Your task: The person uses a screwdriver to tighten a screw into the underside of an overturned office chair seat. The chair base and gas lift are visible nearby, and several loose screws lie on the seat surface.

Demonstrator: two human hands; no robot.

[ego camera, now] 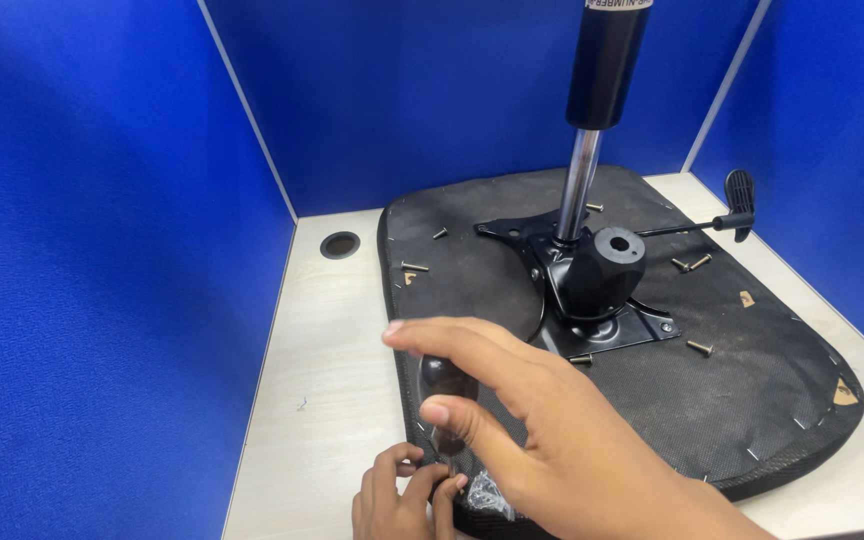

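Observation:
An upturned black chair seat lies on a pale desk. A black metal mechanism plate sits on it, with a gas cylinder standing up from it. At the seat's near left edge, a screwdriver with a dark rounded handle stands upright. My left hand pinches its lower shaft at the seat edge. My right hand hovers close to the camera with fingers spread, thumb and forefinger on either side of the handle, not closed on it.
Several loose screws lie on the seat around the plate. A lever with a black paddle sticks out to the right. A round cable hole is in the desk's far left. Blue partition walls close three sides.

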